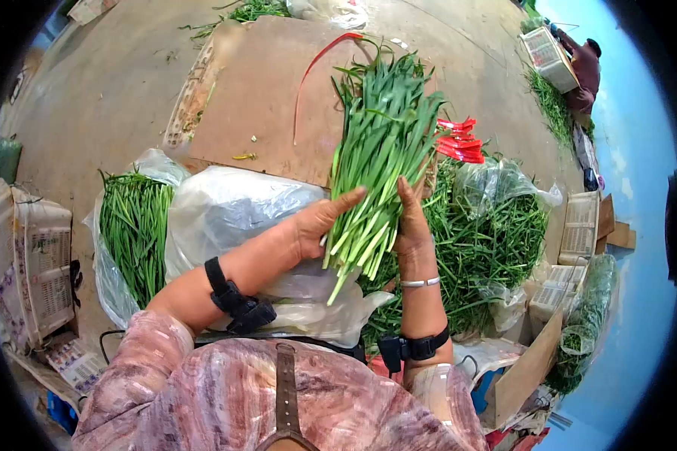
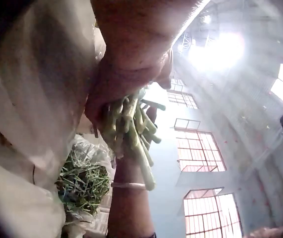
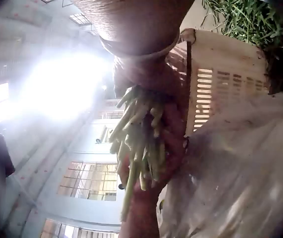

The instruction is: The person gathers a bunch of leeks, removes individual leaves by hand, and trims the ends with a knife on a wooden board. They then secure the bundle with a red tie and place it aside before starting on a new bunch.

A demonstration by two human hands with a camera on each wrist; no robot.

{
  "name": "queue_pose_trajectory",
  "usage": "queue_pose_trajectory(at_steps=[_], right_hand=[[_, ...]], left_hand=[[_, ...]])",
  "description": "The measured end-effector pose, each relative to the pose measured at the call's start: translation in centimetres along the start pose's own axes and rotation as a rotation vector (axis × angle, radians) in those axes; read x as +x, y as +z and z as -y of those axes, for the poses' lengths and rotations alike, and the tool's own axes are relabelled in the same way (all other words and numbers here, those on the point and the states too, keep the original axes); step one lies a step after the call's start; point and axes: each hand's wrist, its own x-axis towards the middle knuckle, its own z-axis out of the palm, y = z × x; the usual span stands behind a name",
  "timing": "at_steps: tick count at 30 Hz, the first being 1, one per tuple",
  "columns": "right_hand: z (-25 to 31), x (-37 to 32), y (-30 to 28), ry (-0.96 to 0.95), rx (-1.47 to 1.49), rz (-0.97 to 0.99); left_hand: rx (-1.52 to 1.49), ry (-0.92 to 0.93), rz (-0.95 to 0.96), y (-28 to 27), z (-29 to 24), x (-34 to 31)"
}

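Observation:
A thick bunch of long green leafy stalks [image 1: 387, 143] is held between both hands, leaves toward the board, pale cut ends toward the body. The left hand [image 1: 325, 222] grips its left side, thumb across the stalks. On its right side the right hand [image 1: 414, 218] supports the bunch, thumb pointing up. In the left wrist view, pale stalk ends [image 2: 134, 129] stick out below the left hand [image 2: 124, 84]. In the right wrist view, the ends [image 3: 140, 139] hang beside the right hand [image 3: 151, 74]. Fingers beneath the bunch are partly hidden.
A brown board [image 1: 271, 98] lies ahead, a red strip [image 1: 316, 68] on it. Red ties [image 1: 460, 140] lie right of the bunch. Loose greens [image 1: 489, 240] fill the right side; bagged greens [image 1: 134, 233] stand left. A person [image 1: 585, 75] is at the far right.

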Motion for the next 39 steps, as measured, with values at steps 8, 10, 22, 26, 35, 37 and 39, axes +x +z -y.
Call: queue_pose_trajectory(at_steps=[8,10,22,26,35,37,39], right_hand=[[0.0,1.5,-1.3,0.096,0.0,0.088],[0.1,1.5,-1.2,0.115,-0.032,0.099],[-2.0,1.9,-2.9,0.112,0.203,0.151],[-3.0,1.7,-2.1,0.042,0.279,0.179],[-3.2,2.0,-1.8,0.01,0.231,0.219],[-3.3,2.2,-1.7,0.032,0.264,0.217],[-3.6,2.5,-2.1,0.046,0.266,0.188]], left_hand=[[0.028,-0.085,-0.018,1.0,1.4,1.3],[0.04,-0.066,-0.027,1.0,1.7,1.6],[0.268,-0.146,-0.15,1.4,0.9,-0.5],[0.765,-0.064,-0.33,1.9,-1.5,-3.3],[1.456,0.98,-0.581,2.2,-5.3,1.5],[1.479,1.028,-0.615,2.3,-5.1,2.0],[1.38,1.073,-0.652,2.2,-4.8,1.8]])
